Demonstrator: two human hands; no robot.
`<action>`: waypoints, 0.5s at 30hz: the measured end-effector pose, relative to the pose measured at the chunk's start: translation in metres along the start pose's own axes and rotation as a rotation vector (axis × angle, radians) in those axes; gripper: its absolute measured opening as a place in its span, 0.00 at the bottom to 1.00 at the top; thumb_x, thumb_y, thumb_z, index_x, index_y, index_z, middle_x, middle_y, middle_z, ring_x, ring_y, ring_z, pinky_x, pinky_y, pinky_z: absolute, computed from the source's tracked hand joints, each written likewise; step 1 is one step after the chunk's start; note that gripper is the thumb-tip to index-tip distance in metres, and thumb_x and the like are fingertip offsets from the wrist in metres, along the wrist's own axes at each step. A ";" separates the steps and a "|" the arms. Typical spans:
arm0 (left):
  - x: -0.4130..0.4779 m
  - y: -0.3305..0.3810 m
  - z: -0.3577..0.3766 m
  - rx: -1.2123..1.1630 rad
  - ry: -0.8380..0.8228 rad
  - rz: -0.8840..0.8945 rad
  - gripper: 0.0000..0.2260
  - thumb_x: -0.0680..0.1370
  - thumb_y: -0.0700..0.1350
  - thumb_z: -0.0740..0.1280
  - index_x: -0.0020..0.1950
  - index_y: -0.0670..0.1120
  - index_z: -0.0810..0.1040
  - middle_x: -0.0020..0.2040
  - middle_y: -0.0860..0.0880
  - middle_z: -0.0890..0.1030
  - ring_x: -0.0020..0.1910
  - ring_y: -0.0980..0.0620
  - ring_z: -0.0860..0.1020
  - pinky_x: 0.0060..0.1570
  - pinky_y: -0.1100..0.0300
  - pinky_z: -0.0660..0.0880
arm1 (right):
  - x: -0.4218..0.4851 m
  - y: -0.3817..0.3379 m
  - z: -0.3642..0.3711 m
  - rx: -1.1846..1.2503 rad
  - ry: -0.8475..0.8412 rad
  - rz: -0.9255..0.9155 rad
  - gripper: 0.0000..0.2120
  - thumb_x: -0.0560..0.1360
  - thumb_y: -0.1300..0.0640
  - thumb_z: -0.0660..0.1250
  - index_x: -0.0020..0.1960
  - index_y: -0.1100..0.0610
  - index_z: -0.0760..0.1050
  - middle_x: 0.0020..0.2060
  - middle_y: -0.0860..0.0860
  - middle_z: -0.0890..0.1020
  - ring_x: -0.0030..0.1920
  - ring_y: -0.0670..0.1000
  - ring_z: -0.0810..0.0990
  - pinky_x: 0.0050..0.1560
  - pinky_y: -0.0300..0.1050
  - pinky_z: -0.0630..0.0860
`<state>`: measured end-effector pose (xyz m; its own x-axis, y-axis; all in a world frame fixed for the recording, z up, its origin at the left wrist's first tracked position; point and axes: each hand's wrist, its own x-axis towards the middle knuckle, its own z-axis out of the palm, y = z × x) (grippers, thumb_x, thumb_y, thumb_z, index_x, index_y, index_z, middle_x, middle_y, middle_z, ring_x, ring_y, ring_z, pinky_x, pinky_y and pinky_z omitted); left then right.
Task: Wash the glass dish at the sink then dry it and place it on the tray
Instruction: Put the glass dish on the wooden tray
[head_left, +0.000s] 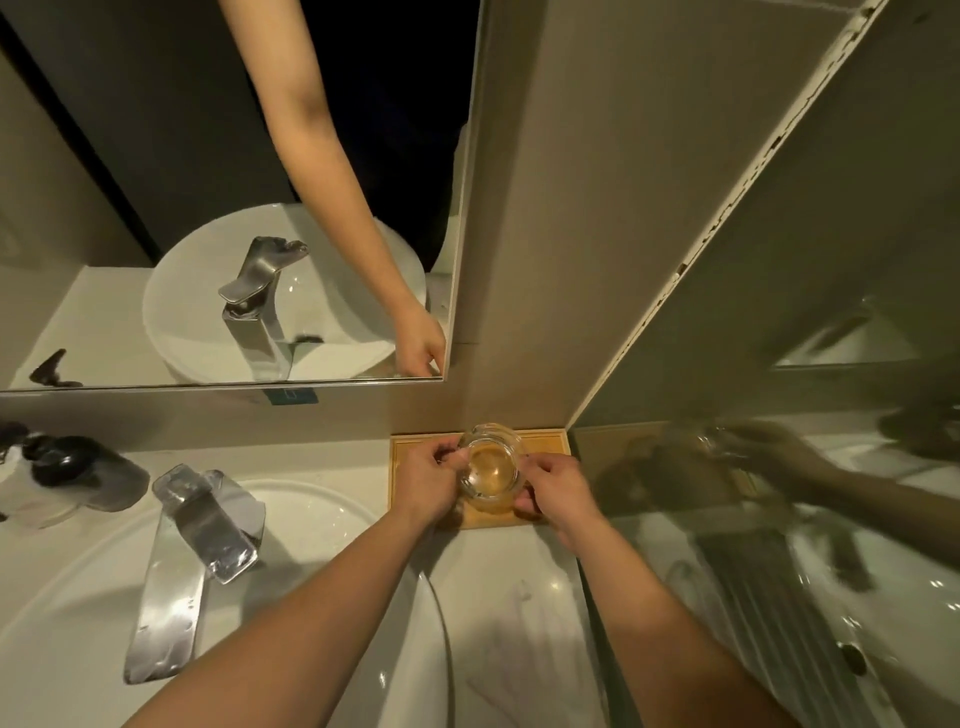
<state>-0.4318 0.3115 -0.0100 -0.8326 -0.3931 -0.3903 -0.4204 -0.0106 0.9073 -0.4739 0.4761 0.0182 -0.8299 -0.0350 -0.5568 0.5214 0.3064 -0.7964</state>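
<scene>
A small round clear glass dish (491, 465) is over the yellow wooden tray (545, 441) in the counter's back corner. My left hand (428, 478) grips its left rim with thumb and fingers. My right hand (558, 486) holds its right side. Whether the dish rests on the tray or hangs just above it cannot be told. The white round sink (322, 519) lies to the left, with the chrome faucet (192, 540) over it.
A dark-topped soap dispenser (62, 473) stands at the far left of the counter. A mirror (234, 208) covers the back wall and a glossy reflective panel (779, 467) closes the right side. The white counter (519, 597) runs toward me between sink and panel.
</scene>
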 end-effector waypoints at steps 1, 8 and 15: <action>0.004 -0.005 0.000 0.010 0.006 -0.008 0.07 0.77 0.41 0.71 0.54 0.47 0.86 0.46 0.47 0.87 0.41 0.51 0.81 0.50 0.52 0.79 | 0.004 0.003 0.002 0.007 0.007 0.013 0.09 0.83 0.59 0.66 0.45 0.56 0.81 0.33 0.53 0.79 0.33 0.50 0.76 0.37 0.45 0.79; 0.020 -0.025 0.006 0.090 0.043 -0.066 0.05 0.77 0.41 0.70 0.50 0.47 0.86 0.44 0.47 0.87 0.45 0.45 0.84 0.53 0.45 0.82 | 0.034 0.024 0.013 -0.022 0.037 0.047 0.07 0.82 0.57 0.68 0.53 0.59 0.82 0.34 0.52 0.79 0.32 0.49 0.76 0.45 0.50 0.82; 0.023 -0.027 0.009 0.141 0.048 -0.085 0.05 0.77 0.41 0.70 0.44 0.50 0.84 0.42 0.46 0.87 0.45 0.42 0.84 0.51 0.45 0.82 | 0.045 0.033 0.015 -0.088 0.029 0.043 0.07 0.82 0.56 0.67 0.52 0.59 0.82 0.36 0.51 0.79 0.33 0.51 0.79 0.39 0.45 0.80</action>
<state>-0.4432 0.3111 -0.0451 -0.7752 -0.4396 -0.4536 -0.5378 0.0824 0.8391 -0.4913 0.4705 -0.0367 -0.8130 0.0069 -0.5822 0.5383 0.3899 -0.7471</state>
